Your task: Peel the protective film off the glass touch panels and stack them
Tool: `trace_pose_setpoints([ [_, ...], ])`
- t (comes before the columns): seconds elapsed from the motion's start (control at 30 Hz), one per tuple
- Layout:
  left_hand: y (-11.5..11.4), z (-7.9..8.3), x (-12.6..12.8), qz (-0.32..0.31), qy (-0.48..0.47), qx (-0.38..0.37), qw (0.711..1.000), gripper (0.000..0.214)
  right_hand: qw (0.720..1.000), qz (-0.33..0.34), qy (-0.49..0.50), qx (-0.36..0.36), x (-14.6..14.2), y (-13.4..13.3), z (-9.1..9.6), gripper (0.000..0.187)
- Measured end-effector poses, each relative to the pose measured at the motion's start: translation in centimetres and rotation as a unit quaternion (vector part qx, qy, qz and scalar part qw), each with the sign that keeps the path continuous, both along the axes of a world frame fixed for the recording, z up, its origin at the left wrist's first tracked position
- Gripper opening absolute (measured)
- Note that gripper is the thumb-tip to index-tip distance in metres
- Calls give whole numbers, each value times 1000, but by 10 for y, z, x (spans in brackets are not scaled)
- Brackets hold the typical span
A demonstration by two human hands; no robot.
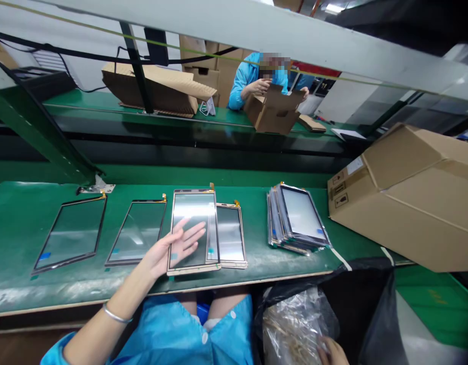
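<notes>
My left hand (182, 243) is palm up with its fingers spread, overlapping a thin glass touch panel (195, 208) with a dark and pale border. I cannot tell whether the palm bears the glass's weight. That panel partly covers other panels (231, 243) to its right. Two more panels, one left of centre (138, 228) and one farther left (74, 228), lie singly on the green bench. At the bottom edge, my right hand (332, 351) is blurred and partly cut off beside crumpled clear plastic film (298, 324) in a black bag (355, 299); its grip is unclear.
A stack of panels (300, 215) stands right of centre on the bench (252, 203). Beyond it is a large cardboard box (412, 197). A metal crossbar (234, 25) and a slanted post (43, 126) frame the bench. Across it, a person (245, 81) handles a carton (275, 111).
</notes>
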State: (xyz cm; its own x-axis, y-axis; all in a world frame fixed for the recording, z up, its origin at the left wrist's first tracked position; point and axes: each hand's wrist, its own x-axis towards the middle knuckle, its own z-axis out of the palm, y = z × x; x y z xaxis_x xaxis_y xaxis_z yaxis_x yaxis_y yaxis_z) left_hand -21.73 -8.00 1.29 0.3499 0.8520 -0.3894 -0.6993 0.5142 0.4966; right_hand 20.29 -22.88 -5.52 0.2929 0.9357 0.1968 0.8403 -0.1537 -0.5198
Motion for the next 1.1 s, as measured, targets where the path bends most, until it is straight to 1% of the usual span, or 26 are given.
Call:
trace_pose_setpoints([
  [0.03, -3, 1, 6, -11, -17, 12, 1000, 66, 1000, -5, 22, 14, -16, 4, -6, 52],
  [0.07, -6, 2, 12, -18, -31, 25, 999, 65, 998, 5, 62, 25, -35, 11, -6, 50],
  [0.1, -10, 4, 18, -22, -38, 38, 998, 65, 992, 25, 119, 31, -56, 18, -1, 45],
  [0.13, -14, 6, 24, -23, -36, 50, 998, 65, 980, 50, 187, 32, -79, 27, 8, 38],
  [0.2, -24, 10, 34, -17, -29, 71, 997, 64, 943, 118, 310, 12, -123, 44, 29, 27],
  [0.27, -33, 13, 41, -10, -26, 89, 996, 60, 919, 150, 364, 16, -156, 57, 47, 17],
  [0.33, -39, 15, 44, -5, -23, 104, 994, 54, 912, 150, 382, 28, -175, 61, 54, 10],
  [0.4, -43, 16, 45, -3, -18, 118, 993, 49, 911, 131, 389, 37, -182, 61, 54, 7],
  [0.47, -46, 18, 45, 0, -14, 132, 991, 44, 912, 117, 390, 46, -183, 59, 51, 6],
  [0.53, -47, 20, 44, 3, -13, 144, 990, 41, 915, 120, 381, 57, -182, 60, 50, 5],
  [0.67, -50, 22, 41, 9, -7, 163, 986, 38, 927, 174, 322, 79, -181, 65, 57, 11],
  [0.73, -50, 21, 39, 23, 16, 168, 985, 38, 934, 209, 278, 82, -182, 65, 64, 14],
  [0.8, -48, 17, 38, 40, 56, 166, 984, 39, 934, 247, 245, 79, -187, 64, 72, 15],
  [0.83, -47, 13, 38, 41, 73, 162, 983, 40, 928, 273, 246, 70, -190, 65, 78, 14],
  [0.87, -47, 9, 38, 35, 81, 154, 984, 41, 915, 301, 264, 50, -196, 67, 85, 13],
  [0.9, -46, 5, 40, 21, 82, 141, 986, 44, 894, 333, 299, 12, -202, 72, 94, 12],
  [0.93, -46, 1, 41, 4, 75, 124, 989, 46, 863, 366, 345, -39, -209, 80, 104, 12],
  [0.97, -46, -3, 43, -14, 60, 105, 993, 49, 826, 395, 392, -87, -216, 91, 116, 12],
  [1.0, -47, -7, 46, -31, 40, 89, 995, 51, 795, 412, 430, -115, -222, 105, 130, 12],
  [1.03, -49, -11, 48, -44, 17, 76, 996, 53, 785, 409, 454, -101, -225, 120, 143, 13],
  [1.07, -51, -13, 49, -56, -8, 69, 996, 57, 799, 385, 461, -36, -225, 135, 156, 13],
  [1.1, -53, -15, 50, -66, -31, 71, 995, 61, 825, 334, 449, 79, -221, 149, 167, 12],
])
